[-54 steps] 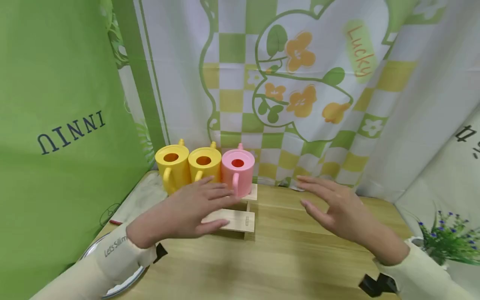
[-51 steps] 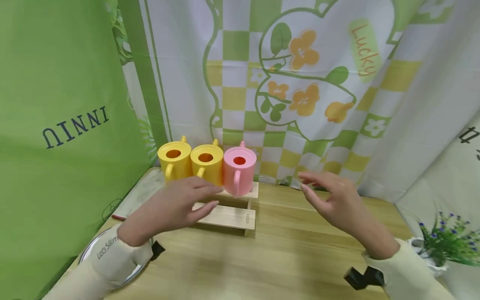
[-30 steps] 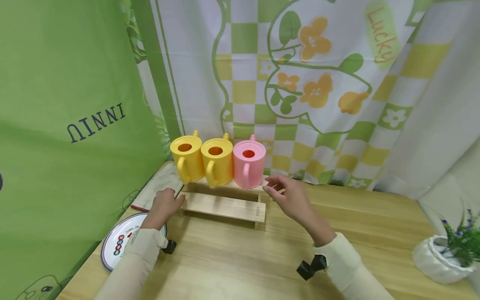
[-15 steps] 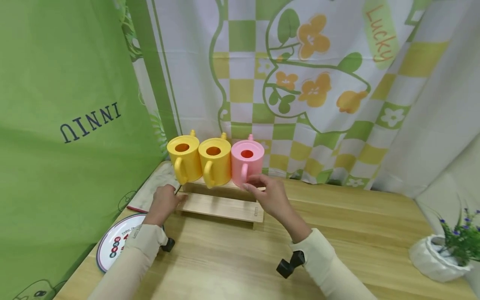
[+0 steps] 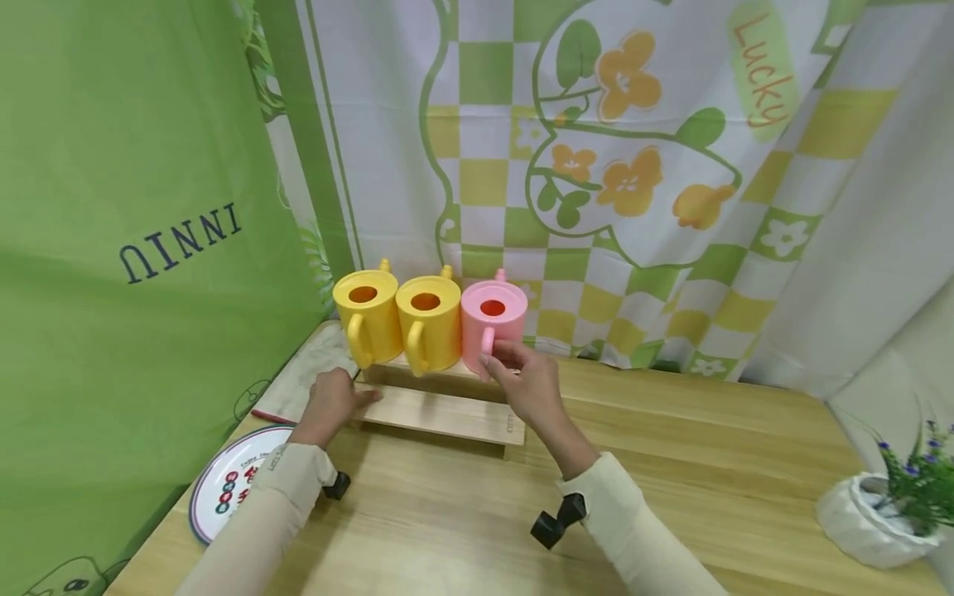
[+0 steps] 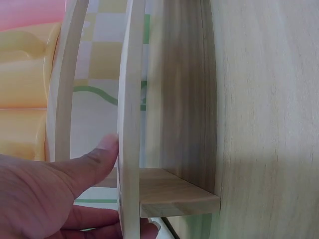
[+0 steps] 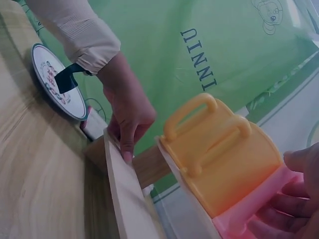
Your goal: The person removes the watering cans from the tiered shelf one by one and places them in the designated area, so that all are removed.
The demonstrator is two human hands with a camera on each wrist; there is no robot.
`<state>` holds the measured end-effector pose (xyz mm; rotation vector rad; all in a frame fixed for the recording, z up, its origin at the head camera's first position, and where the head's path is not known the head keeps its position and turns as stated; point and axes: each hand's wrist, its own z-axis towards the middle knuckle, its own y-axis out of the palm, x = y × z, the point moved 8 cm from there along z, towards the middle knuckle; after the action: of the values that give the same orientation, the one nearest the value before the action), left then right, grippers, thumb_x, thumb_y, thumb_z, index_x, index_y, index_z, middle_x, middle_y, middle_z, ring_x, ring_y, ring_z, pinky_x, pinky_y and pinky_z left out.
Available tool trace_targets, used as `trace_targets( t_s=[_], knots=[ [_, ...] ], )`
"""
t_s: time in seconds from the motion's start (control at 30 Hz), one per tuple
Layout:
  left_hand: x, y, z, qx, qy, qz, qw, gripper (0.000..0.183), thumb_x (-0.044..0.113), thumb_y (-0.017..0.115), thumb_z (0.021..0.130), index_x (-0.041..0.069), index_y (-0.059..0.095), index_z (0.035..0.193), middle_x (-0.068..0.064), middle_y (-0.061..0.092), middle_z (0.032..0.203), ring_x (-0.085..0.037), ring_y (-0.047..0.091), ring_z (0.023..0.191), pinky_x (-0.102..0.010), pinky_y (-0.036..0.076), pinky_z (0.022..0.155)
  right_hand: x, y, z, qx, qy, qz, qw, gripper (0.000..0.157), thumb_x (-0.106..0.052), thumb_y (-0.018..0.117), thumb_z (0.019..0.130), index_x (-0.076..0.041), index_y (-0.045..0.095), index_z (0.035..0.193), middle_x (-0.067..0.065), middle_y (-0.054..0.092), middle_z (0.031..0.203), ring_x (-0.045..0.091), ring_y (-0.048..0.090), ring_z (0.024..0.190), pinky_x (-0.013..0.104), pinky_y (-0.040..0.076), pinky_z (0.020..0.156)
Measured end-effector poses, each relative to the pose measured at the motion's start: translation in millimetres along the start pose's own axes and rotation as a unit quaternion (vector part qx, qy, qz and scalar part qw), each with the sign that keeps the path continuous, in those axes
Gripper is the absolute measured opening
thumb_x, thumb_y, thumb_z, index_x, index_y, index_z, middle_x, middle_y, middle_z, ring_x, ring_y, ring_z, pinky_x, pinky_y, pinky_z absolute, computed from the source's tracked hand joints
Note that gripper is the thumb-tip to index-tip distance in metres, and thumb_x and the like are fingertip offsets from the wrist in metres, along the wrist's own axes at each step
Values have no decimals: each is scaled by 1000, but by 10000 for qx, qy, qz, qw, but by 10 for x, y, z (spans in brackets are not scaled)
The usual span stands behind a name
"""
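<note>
Two yellow watering cans and a pink watering can stand upright in a row on the upper step of a two-step wooden rack. Their handles face the front and their spouts the back. My left hand grips the left end of the lower step, thumb on top and fingers partly hidden beneath. My right hand holds the pink can, thumb at the handle and fingers against its right side. In the right wrist view, those fingers lie along the pink can beside the yellow ones.
A round white plate with printed writing lies at the left table edge, partly under my left forearm. Behind it is a pale marbled item. At the right stands a white pot with a purple-flowered plant. Curtains close off the back.
Both hands have come from hovering over the table to the rack. The left has taken hold of the lower step; the right has moved left onto the pink can. The cans still stand in their row.
</note>
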<state>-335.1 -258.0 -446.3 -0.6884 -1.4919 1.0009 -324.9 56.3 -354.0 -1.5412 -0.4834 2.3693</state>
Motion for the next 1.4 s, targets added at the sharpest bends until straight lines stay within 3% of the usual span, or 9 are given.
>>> trace_targets(
  t_s=[0.27, 0.43, 0.67, 0.8, 1.1, 1.23, 1.4],
  knots=[
    [-5, -20, 0, 97, 61, 6, 9999, 50, 42, 82, 81, 11, 47, 61, -4, 49, 61, -21, 49, 59, -32, 41, 54, 21, 65, 32, 221, 58, 169, 9996, 24, -18, 74, 91, -3, 75, 110, 14, 78, 99, 27, 74, 90, 39, 60, 79],
    [-3, -17, 13, 126, 121, 84, 9998, 49, 42, 82, 81, 11, 49, 63, -5, 51, 63, -21, 50, 60, -32, 42, 55, 1, 109, 39, 109, 78, 51, 9999, 23, -15, 73, 92, 0, 74, 109, 16, 77, 99, 28, 74, 91, 40, 60, 81],
    [25, -38, 5, 165, 132, 229, 9995, 49, 42, 83, 79, 10, 50, 64, -8, 56, 66, -23, 52, 62, -36, 44, 58, -38, 85, 16, 156, -125, 75, 9998, 17, -11, 75, 89, -1, 77, 103, 16, 77, 90, 19, 69, 77, 24, 55, 67],
    [42, -42, 0, 124, 205, 249, 9994, 47, 42, 83, 80, 8, 54, 66, -10, 59, 68, -23, 53, 61, -37, 45, 58, -78, -62, -64, 346, -354, 238, 9985, 18, -12, 77, 88, -3, 78, 103, 16, 76, 86, 7, 60, 68, 17, 48, 58],
    [33, -112, -32, 212, 343, 615, 9973, 50, 47, 82, 79, 8, 55, 65, -12, 60, 67, -26, 56, 61, -41, 47, 57, -119, -703, -385, 919, -948, 331, 9907, 19, -2, 75, 87, 3, 76, 105, 21, 76, 91, -5, 62, 71, 10, 49, 61],
    [42, -102, -29, 259, 418, 737, 9961, 51, 49, 81, 79, 7, 56, 65, -15, 62, 68, -29, 59, 62, -44, 48, 57, -20, -916, -482, 1141, -918, 414, 9884, 20, 3, 74, 86, 6, 75, 105, 25, 75, 92, -12, 63, 75, 7, 50, 65],
    [76, -77, -18, 276, 475, 786, 9954, 51, 49, 81, 80, 6, 57, 66, -17, 63, 69, -30, 60, 62, -44, 48, 56, 213, -1045, -555, 1249, -592, 195, 9902, 21, 6, 73, 85, 9, 73, 106, 27, 74, 95, -19, 61, 81, 5, 51, 69]
  ],
)
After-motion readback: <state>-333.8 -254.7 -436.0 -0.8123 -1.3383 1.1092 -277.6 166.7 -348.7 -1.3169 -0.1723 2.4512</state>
